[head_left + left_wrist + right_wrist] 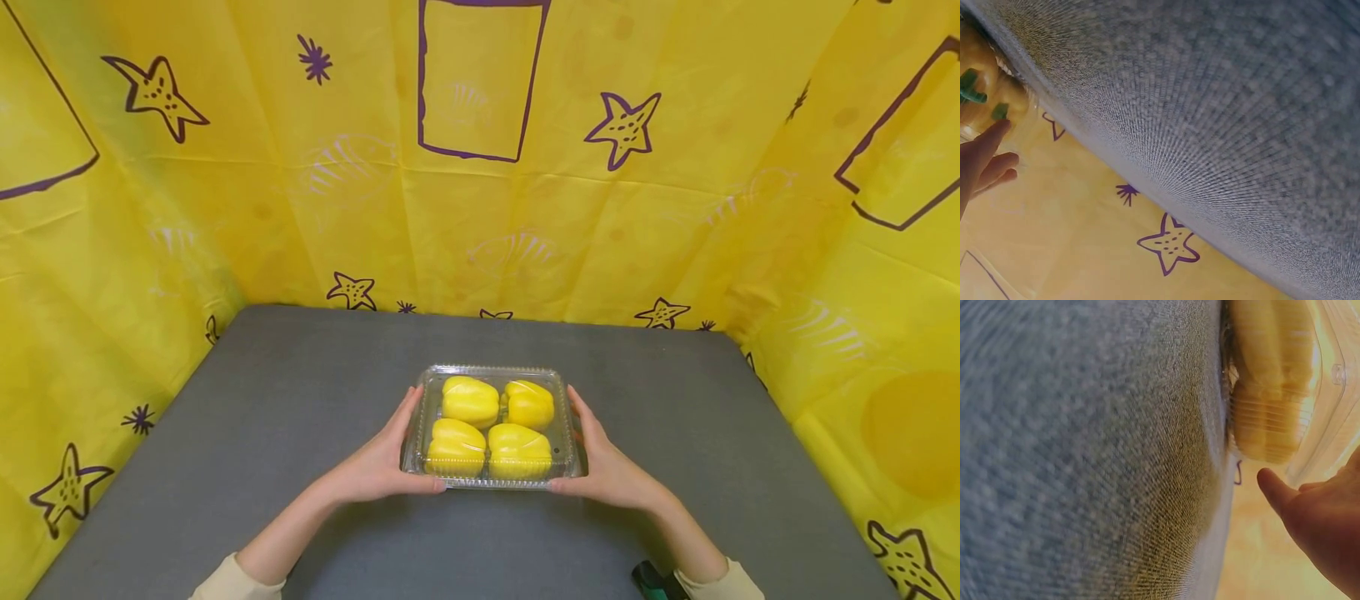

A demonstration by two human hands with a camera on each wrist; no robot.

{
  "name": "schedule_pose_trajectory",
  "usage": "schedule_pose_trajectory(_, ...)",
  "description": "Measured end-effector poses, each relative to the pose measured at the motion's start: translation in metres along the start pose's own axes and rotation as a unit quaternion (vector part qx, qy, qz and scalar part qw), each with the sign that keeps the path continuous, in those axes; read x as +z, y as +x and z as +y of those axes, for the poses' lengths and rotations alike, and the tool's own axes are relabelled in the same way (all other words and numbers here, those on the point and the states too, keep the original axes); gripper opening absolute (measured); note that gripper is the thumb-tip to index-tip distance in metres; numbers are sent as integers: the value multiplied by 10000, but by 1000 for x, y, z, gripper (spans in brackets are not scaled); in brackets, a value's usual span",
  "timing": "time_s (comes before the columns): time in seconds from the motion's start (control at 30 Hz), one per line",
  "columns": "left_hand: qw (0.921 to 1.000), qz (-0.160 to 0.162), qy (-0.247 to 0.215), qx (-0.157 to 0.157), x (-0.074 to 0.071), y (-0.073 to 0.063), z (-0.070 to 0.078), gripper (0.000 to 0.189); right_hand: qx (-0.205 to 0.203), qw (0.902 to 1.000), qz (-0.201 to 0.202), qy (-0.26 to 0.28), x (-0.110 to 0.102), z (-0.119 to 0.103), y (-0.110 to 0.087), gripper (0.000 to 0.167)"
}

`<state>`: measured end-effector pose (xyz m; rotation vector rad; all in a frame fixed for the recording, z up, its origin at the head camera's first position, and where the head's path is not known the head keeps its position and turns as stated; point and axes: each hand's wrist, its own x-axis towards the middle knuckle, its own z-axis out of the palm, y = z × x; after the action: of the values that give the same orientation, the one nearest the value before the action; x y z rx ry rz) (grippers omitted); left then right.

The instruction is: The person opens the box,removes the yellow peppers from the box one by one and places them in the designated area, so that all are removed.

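A clear plastic clamshell container (567,429) holds several yellow bell peppers (470,402), laid out in two rows, in the middle of the head view. My left hand (381,465) grips its left side, thumb along the front edge and fingers up the side. On the opposite side my right hand (613,473) holds it the same way. In the left wrist view, green stems (971,86) show on the peppers beside the left hand (982,159). The right wrist view has the container's ribbed wall (1272,415) close to the right hand (1325,515).
The grey table (225,433) spreads under and around the container. Yellow cloth (480,208) with purple starfish drawings rises behind it and on both sides. Beside the right sleeve (720,583), a black and green object (654,582) is partly cut off at the bottom edge.
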<state>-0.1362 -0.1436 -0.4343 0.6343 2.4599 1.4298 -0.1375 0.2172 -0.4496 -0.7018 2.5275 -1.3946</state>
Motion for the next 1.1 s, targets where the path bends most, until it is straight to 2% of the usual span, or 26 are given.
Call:
schedule_pose_trajectory(0.27, 9999, -72, -27, 73, 2, -1, -1, 133, -29, 9997, 49, -232, 4, -2, -1, 131)
schedule_pose_trajectory(0.7, 9985, -115, 490, 193, 7, 1, 0, 136, -383, 9967, 56, -712, 9, -3, 0, 139)
schedule_pose_trajectory(0.93, 9982, -62, 597, 93, 10, 2, 2, 137, -345, 9957, 97, -849, 11, -2, 1, 136)
schedule_pose_trajectory(1.1, 9974, -4, 708, 164, 10, 3, 2, 136, -279, 9962, 144, -811, 11, -2, 2, 136)
